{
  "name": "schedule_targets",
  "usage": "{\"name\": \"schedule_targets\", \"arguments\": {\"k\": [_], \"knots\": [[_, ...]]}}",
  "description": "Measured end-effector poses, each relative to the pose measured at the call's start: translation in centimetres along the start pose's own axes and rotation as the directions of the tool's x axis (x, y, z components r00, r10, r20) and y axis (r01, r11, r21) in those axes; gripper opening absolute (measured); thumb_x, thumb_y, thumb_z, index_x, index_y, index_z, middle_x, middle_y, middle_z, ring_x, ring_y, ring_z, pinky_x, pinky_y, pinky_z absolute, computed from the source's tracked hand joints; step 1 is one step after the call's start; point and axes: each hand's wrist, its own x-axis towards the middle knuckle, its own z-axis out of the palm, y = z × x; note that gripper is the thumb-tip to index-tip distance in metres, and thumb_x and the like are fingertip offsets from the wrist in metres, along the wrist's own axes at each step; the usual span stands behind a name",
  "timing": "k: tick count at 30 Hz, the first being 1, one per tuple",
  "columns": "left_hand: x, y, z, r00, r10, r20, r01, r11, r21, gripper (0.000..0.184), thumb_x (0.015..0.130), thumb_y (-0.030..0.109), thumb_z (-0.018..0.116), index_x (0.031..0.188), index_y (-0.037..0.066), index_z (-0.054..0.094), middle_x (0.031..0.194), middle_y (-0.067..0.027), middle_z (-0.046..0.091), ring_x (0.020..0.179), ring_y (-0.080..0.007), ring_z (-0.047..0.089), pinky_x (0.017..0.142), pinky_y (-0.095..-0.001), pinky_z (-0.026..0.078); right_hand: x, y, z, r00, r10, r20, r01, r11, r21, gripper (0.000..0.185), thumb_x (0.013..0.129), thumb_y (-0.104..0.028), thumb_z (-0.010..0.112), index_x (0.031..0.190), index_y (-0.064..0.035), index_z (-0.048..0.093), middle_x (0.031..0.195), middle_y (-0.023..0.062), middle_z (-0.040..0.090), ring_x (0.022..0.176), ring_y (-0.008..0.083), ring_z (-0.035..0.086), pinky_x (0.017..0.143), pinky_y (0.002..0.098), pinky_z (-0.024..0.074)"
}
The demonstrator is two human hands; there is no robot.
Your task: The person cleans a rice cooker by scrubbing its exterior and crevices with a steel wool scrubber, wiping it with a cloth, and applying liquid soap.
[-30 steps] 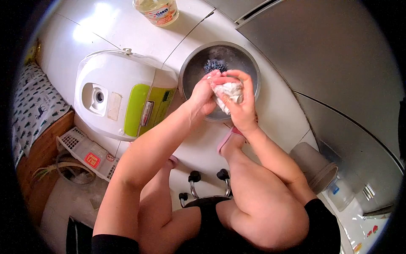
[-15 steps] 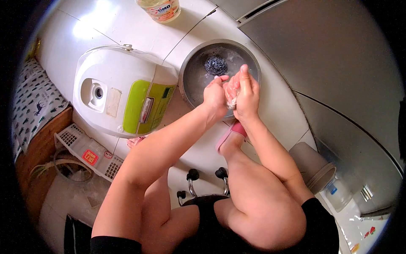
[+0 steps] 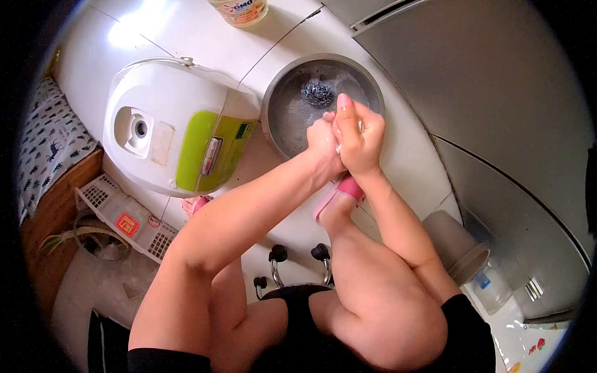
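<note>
A grey metal basin (image 3: 273,132) with soapy water stands on the tiled floor. Near its far side lies a dark mesh scrubber (image 3: 316,93). Over the basin's near right part, my left hand (image 3: 324,142) and my right hand (image 3: 360,135) are pressed together, both closed round a white cloth. Only small bits of the cloth show between the fingers; the rest is hidden in the hands.
A white and green rice cooker (image 3: 168,133) stands left of the basin. Beyond it is a bottle of yellowish liquid (image 3: 244,11). A white plastic basket (image 3: 127,219) lies at the left, a grey bin (image 3: 457,245) at the right. Metal cabinet panels (image 3: 497,93) line the right side.
The white cloth, bunched and largely visible a second ago, is now almost wholly enclosed by my hands. My fingers have closed tighter, and more suds show in the basin.
</note>
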Motion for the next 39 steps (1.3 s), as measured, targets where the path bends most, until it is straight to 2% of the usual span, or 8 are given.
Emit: {"name": "schedule_targets", "arguments": {"k": [5, 12, 17, 21, 24, 28, 34, 39], "knots": [[4.1, -0.1, -4.0, 0.967, 0.125, 0.224, -0.168, 0.968, 0.187, 0.026, 0.101, 0.027, 0.051, 0.104, 0.007, 0.067, 0.098, -0.0093, 0.068, 0.092, -0.0229, 0.065, 0.084, -0.0417, 0.050, 0.9, 3.2, -1.2, 0.965, 0.254, 0.058, -0.256, 0.886, 0.386, 0.030, 0.105, -0.029, 0.056, 0.088, -0.0049, 0.061, 0.059, -0.0018, 0.054, 0.052, 0.0071, 0.050, 0.050, 0.0248, 0.0365], [-4.0, 5.7, -4.7, 0.872, 0.094, 0.481, -0.333, 0.834, 0.440, 0.045, 0.093, 0.003, 0.059, 0.135, 0.003, 0.043, 0.133, -0.0121, 0.054, 0.124, -0.0251, 0.056, 0.108, -0.0431, 0.046, -1.9, 0.8, -6.8, 0.903, 0.373, 0.211, -0.419, 0.872, 0.254, 0.041, 0.094, -0.019, 0.070, 0.125, -0.0088, 0.045, 0.114, 0.0089, 0.060, 0.107, 0.0146, 0.058, 0.094, 0.0293, 0.0459], [-2.2, 4.4, -7.2, 0.905, 0.059, 0.421, -0.289, 0.811, 0.508, 0.049, 0.091, 0.003, 0.064, 0.136, 0.007, 0.043, 0.127, -0.0108, 0.055, 0.117, -0.0210, 0.058, 0.102, -0.0372, 0.048, -1.9, 3.7, -7.3, 0.911, 0.316, 0.267, -0.265, 0.941, -0.209, 0.040, 0.084, -0.003, 0.071, 0.121, -0.0040, 0.055, 0.109, 0.0065, 0.062, 0.105, 0.0142, 0.059, 0.096, 0.0306, 0.0462], [-2.8, 4.5, -5.8, 0.894, 0.041, 0.445, -0.307, 0.780, 0.545, 0.050, 0.094, 0.011, 0.067, 0.136, 0.012, 0.039, 0.127, -0.0084, 0.055, 0.119, -0.0187, 0.055, 0.104, -0.0383, 0.045, -2.2, -0.1, -7.7, 0.953, 0.117, 0.280, -0.128, 0.992, 0.019, 0.029, 0.079, 0.000, 0.068, 0.104, -0.0052, 0.053, 0.099, 0.0037, 0.057, 0.094, 0.0118, 0.055, 0.087, 0.0272, 0.0450], [-2.7, 4.5, -4.9, 0.938, -0.090, 0.336, -0.138, 0.791, 0.596, 0.070, 0.089, 0.020, 0.078, 0.138, 0.009, 0.031, 0.125, -0.0098, 0.056, 0.115, -0.0161, 0.057, 0.098, -0.0307, 0.047, -1.4, 2.2, -8.2, 0.932, 0.165, 0.324, -0.105, 0.975, -0.196, 0.029, 0.079, -0.001, 0.068, 0.101, -0.0060, 0.051, 0.093, 0.0022, 0.054, 0.086, 0.0107, 0.052, 0.081, 0.0259, 0.0442], [-2.1, 3.9, -5.3, 0.865, -0.002, 0.501, -0.357, 0.700, 0.619, 0.063, 0.090, 0.018, 0.078, 0.136, 0.008, 0.037, 0.124, -0.0082, 0.057, 0.113, -0.0175, 0.057, 0.095, -0.0340, 0.050, -2.6, -0.9, -7.1, 0.910, 0.339, 0.240, -0.276, 0.925, -0.259, 0.029, 0.082, -0.004, 0.067, 0.108, -0.0045, 0.054, 0.088, 0.0022, 0.055, 0.084, 0.0091, 0.054, 0.078, 0.0251, 0.0450], [-8.9, 8.3, -4.9, 0.667, 0.058, 0.743, -0.642, 0.550, 0.534, 0.064, 0.091, 0.017, 0.077, 0.139, 0.008, 0.036, 0.122, -0.0044, 0.054, 0.114, -0.0121, 0.053, 0.097, -0.0304, 0.045, -1.3, -6.8, -6.0, 0.716, 0.428, 0.552, -0.457, 0.884, -0.094, 0.028, 0.085, -0.009, 0.071, 0.109, -0.0027, 0.059, 0.095, 0.0023, 0.057, 0.091, 0.0103, 0.055, 0.083, 0.0257, 0.0446], [-15.7, 13.8, -9.5, 0.666, 0.147, 0.731, -0.678, 0.528, 0.512, 0.065, 0.093, 0.012, 0.069, 0.146, 0.008, 0.032, 0.127, -0.0094, 0.057, 0.114, -0.0148, 0.057, 0.096, -0.0307, 0.047, 0.8, -7.9, -2.6, 0.735, 0.193, 0.650, -0.444, 0.861, 0.247, 0.035, 0.080, -0.010, 0.074, 0.109, -0.0050, 0.055, 0.106, 0.0037, 0.057, 0.104, 0.0117, 0.054, 0.092, 0.0266, 0.0417]]}}
